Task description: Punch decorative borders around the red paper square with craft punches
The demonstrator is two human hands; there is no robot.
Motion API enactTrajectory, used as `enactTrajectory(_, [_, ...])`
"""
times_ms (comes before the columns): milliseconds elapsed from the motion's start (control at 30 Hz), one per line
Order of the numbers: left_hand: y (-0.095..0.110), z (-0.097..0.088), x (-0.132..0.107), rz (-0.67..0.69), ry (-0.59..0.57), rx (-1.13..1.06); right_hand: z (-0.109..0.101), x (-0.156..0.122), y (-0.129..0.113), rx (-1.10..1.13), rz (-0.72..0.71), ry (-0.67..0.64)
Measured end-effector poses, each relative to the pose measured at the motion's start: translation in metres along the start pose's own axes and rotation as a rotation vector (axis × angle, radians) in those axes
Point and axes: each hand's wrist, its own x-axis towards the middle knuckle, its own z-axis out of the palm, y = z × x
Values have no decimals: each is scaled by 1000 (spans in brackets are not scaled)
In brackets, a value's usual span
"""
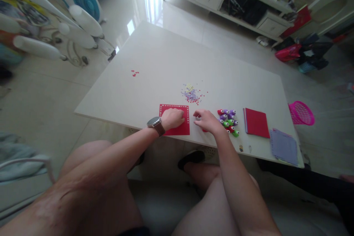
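My left hand [173, 118], with a watch [155, 122] on its wrist, rests on a red card [178, 129] at the table's front edge. Its fingers are curled in; anything under them is hidden. Small pale shapes line the card's top and sides. Just right of the card, my right hand [205, 120] hovers low, thumb and forefinger apart. A bit of something red [204, 130] shows beneath it, mostly covered. Beyond both hands lies a pile of small purple, yellow and red paper pieces [190, 95]. Red, purple and green craft punches [228, 122] with eye-like spots stand close together right of my right hand.
A stack of red cards [256, 122] and lilac sheets [284, 146] lie at the table's right end. Two small items [241, 148] are near the front edge. A few red pieces [134, 73] lie far left. A pink basket [302, 113] stands beyond the right edge.
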Motion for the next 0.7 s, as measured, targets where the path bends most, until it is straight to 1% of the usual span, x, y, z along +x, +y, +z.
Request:
enactTrajectory(100, [0, 0, 0, -2, 0, -4, -1, -2, 1, -22, -9, 5])
enactTrajectory(200, [-1, 0, 0, -1, -7, -4, -8, -6, 8, -51, -2, 55])
enactTrajectory(267, [-1, -1, 0, 0, -14, 1, -15, -10, 14, -69, 41, 103])
enactTrajectory(367, [-1, -3, 1, -5, -18, 7, -24, -14, 22, -62, 168, 153])
enactTrajectory(433, [0, -3, 1, -9, -15, 5, -26, -16, 26, -50, 242, 140])
enactTrajectory(500, [0, -2, 1, -6, -9, 4, -25, -17, 28, -48, 279, 113])
enactTrajectory(600, [-1, -1, 1, 3, 3, 12, -24, -18, 26, -38, 273, 82])
enactTrajectory(700, [-2, 1, 2, 9, 6, 25, -23, -19, 24, -19, 236, -15])
